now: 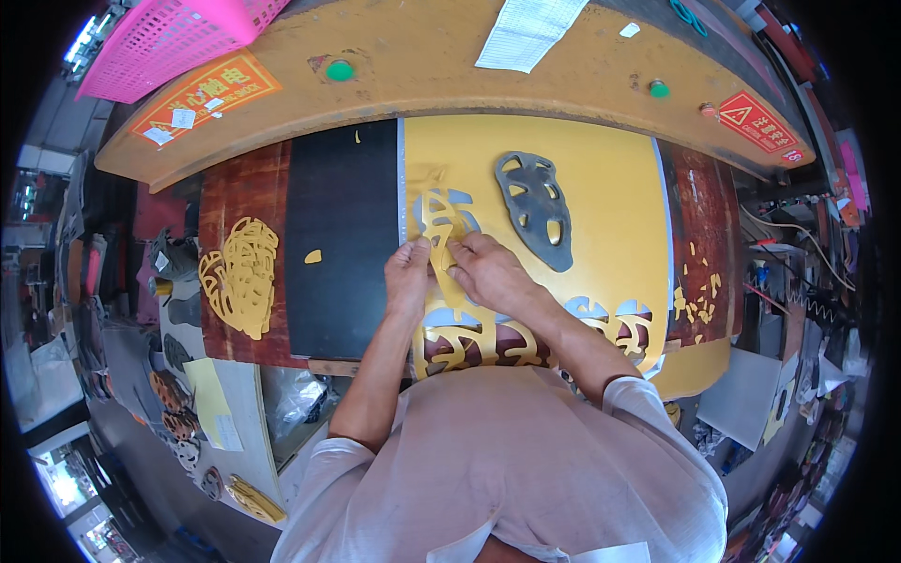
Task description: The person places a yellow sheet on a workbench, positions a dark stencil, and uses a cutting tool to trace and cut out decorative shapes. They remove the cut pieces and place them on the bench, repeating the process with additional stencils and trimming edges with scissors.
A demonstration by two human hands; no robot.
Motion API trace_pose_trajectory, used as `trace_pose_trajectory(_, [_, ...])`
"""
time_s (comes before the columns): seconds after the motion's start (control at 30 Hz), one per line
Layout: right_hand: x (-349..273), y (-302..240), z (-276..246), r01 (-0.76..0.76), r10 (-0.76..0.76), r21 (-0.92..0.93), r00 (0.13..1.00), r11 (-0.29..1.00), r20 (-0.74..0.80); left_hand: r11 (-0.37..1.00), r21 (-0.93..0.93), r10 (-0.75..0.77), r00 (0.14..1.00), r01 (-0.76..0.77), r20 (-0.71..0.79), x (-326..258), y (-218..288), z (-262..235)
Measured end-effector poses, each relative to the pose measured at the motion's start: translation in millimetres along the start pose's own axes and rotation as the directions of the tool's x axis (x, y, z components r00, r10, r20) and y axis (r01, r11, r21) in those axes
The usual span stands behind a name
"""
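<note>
My left hand (409, 275) and my right hand (486, 270) meet over a yellow sheet (601, 197) on the press bed. Both pinch a yellow cut-out piece (441, 218) with openwork slots and lift it from the sheet. A grey steel cutting die (537, 208) of the same slotted shape lies on the sheet just right of the hands. Along the near edge the sheet shows a row of punched-out holes (469, 340).
A black mat (343, 235) lies left of the sheet, with a small yellow scrap (313, 255) on it. A stack of yellow cut pieces (242, 274) sits further left. Yellow scraps (696, 291) litter the right. A pink basket (178, 33) and paper (527, 30) rest above.
</note>
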State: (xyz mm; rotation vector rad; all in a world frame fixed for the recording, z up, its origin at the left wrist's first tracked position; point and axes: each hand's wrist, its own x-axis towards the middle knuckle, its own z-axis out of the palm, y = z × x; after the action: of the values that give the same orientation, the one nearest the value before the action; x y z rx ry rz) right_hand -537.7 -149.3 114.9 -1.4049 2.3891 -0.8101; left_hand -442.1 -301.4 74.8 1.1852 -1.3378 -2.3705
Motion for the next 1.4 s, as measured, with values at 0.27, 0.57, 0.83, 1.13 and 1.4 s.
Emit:
trace_pose_trajectory(0.27, [7, 17, 22, -0.007, 0.002, -0.042, 0.994, 0.999, -0.106, 0.909, 0.380, 0.162, 0.985, -0.174, 0.064, -21, 4, 16])
trace_pose_trajectory(0.57, [46, 68, -33, -0.386, 0.636, 0.541, 0.651, 0.747, -0.414, 0.977, 0.212, 0.043, 0.984, -0.005, -0.175, -68, 1, -53])
trace_pose_trajectory(0.83, [3, 35, -9, -0.275, 0.589, 0.778, 0.794, 0.566, -0.148, 0.958, 0.285, 0.036, 0.982, 0.018, -0.183, -84, 9, -126])
trace_pose_trajectory(1.13, [-10, -10, 47, -0.131, 0.154, 0.441, 0.988, 0.888, -0.016, 0.962, 0.265, -0.037, 0.991, 0.071, -0.132, -97, 8, -131])
trace_pose_trajectory(1.4, [-12, -22, 67, -0.220, 0.168, 0.443, 0.974, 0.869, 0.152, 0.965, 0.260, 0.026, 0.998, -0.012, -0.051, -110, 18, -127])
